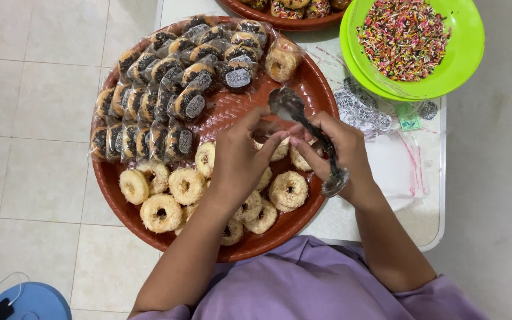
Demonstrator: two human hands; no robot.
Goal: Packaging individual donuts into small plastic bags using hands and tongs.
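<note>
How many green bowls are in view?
2: green bowls nested at the table's top right corner, the upper one holding sprinkles, the lower showing only as a rim.

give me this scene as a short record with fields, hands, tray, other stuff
left hand: over the tray, fingertips meeting the right hand
right hand: gripping a metal spoon
tray: round, reddish brown, woven look
wrapped donuts: dark-topped, in clear bags, rows at far left
plain donuts: unwrapped, pale coating, near side
green bowl: filled with coloured sprinkles
table: white
</note>
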